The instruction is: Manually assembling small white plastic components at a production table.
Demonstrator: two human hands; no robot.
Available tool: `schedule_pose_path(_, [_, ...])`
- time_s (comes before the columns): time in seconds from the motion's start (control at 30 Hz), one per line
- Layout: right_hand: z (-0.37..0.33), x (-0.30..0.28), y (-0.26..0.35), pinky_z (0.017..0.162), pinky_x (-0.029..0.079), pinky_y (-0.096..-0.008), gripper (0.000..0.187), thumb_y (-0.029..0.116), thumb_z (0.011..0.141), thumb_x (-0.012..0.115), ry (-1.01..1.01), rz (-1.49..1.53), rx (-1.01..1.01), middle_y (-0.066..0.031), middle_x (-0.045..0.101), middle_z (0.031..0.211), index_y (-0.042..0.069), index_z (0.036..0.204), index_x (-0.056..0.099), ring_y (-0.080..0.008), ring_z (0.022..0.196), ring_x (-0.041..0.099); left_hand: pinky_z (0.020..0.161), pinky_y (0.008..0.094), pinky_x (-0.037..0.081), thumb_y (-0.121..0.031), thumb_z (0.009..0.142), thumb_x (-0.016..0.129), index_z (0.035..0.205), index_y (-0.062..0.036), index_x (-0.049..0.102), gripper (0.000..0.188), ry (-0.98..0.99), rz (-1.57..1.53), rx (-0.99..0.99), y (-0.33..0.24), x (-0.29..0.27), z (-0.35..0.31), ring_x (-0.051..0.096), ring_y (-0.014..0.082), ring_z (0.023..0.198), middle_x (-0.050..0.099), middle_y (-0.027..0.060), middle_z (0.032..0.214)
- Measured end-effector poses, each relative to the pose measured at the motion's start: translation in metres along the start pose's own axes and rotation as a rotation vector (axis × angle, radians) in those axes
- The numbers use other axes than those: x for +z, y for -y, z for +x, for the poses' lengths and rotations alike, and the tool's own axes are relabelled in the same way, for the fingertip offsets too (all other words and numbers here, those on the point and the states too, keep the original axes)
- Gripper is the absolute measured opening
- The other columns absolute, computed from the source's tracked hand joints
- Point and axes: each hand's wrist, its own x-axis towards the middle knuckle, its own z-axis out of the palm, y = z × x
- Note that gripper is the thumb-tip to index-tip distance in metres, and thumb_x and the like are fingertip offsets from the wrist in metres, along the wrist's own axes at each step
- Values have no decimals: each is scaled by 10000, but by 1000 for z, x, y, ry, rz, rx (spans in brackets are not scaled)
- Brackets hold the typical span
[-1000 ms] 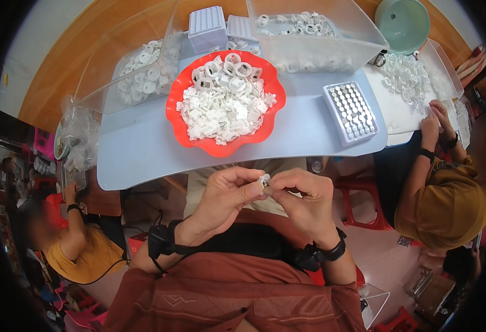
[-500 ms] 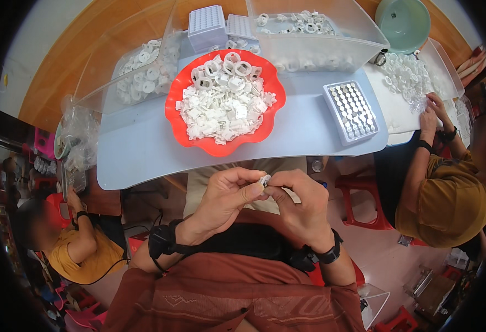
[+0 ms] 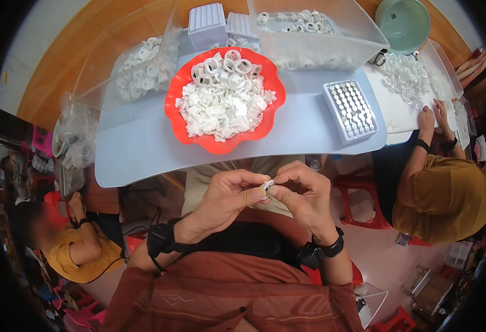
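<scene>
Being pinched between both hands' fingertips, a small white plastic part [image 3: 267,184] is assembled below the red bowl [image 3: 172,113]; pressing together seems next.

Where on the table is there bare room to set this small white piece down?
Bare table left of the red bowl, and a strip between bowl and the grey tray. The back is crowded with clear bins.

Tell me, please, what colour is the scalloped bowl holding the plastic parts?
Red bowl, head view.

Left hand [image 3: 229,196] and right hand [image 3: 303,191] meet fingertip to fingertip, each grip pinched.
</scene>
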Motion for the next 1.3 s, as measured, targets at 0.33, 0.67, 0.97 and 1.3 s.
schedule_pose_path(0.33, [0,-6,16,641,539,-312,173,4,766,793,25,-286,-228,-121,690,857,36,920,721,-235,744,681,856,277,571,-3,911,694,1155,38,662,250,46,166,69,-3,2,0,679,168,967,681,118,1098])
schedule_pose_path(0.67, [-3,-8,15,632,541,-310,198,16,713,788,57,-244,-241,-128,699,848,7,895,711,-240,718,689,887,277,535,19,867,729,1117,17,697,252,24,347,144,-8,8,-4,649,166,987,666,112,1082])
schedule_pose_path(0.97, [-6,-5,13,644,543,-310,187,8,681,779,31,-274,-268,-120,703,817,12,845,688,-249,723,697,849,260,517,-45,850,776,1089,-1,713,251,-5,535,215,-10,12,-9,642,141,965,684,100,1054])
schedule_pose_path(1.3, [-11,6,17,675,537,-309,250,-81,739,738,18,-246,-298,-107,702,866,36,939,644,-239,755,687,776,221,534,-72,882,758,1120,25,683,267,19,643,265,-6,3,-11,638,93,918,672,73,1053])
